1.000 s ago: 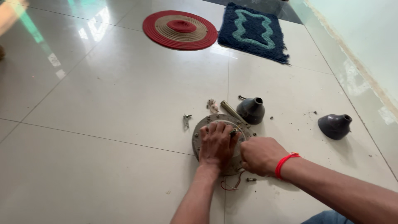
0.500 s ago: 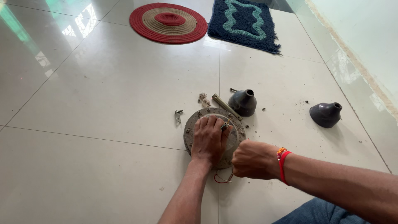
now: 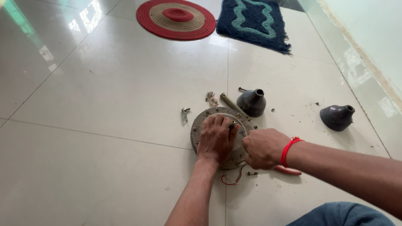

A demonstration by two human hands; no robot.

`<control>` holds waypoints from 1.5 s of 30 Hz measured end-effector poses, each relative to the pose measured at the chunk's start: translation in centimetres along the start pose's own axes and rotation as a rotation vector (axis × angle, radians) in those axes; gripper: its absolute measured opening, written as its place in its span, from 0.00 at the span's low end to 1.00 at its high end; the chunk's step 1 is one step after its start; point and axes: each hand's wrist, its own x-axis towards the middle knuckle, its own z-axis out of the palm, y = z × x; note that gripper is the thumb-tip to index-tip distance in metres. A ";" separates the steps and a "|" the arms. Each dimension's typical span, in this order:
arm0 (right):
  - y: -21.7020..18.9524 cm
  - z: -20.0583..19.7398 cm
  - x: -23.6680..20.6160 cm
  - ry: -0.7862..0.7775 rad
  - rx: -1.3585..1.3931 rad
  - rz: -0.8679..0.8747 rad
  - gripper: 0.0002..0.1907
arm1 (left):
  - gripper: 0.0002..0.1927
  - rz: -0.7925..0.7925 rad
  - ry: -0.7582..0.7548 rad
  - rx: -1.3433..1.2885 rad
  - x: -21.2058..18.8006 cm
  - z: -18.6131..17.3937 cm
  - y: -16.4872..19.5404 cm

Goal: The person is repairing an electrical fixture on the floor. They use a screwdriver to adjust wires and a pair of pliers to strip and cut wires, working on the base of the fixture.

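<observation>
— Hands first: what are they doing?

— Left hand (image 3: 215,138) lies spread flat on the round metal motor housing (image 3: 200,125), pressing it to the floor (image 3: 104,104). Right hand (image 3: 264,147) is curled into a fist at the housing's right edge; a red-handled tool (image 3: 289,170) shows beneath it, though I cannot tell whether the fist grips it.

— Anything different from a moment ago?

— The right fist sits a little lower and closer against the rim than before; the left palm has stayed put. The housing seems steadied while its edge is worked.

— And around them?

— Loose wires (image 3: 229,180) and a bolt (image 3: 252,173) near; a dark cone cover (image 3: 252,103) just beyond, another cone cover (image 3: 337,117) far right, two mats farther off.
</observation>
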 end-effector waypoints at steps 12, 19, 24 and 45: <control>-0.4 0.2 1.9 -0.104 -0.043 0.030 0.17 | 0.16 0.035 -0.003 0.035 -0.3 0.3 0.1; -1.9 2.4 1.4 0.061 -0.530 -0.362 0.17 | 0.17 0.069 -0.003 0.034 -0.3 0.6 -0.1; -1.6 2.8 0.8 0.036 -0.848 -0.648 0.15 | 0.17 0.085 0.006 0.047 -0.3 0.4 -0.1; 1.2 0.8 0.8 -0.148 0.470 -0.074 0.11 | 0.17 0.013 -0.052 -0.039 0.3 -0.2 -0.1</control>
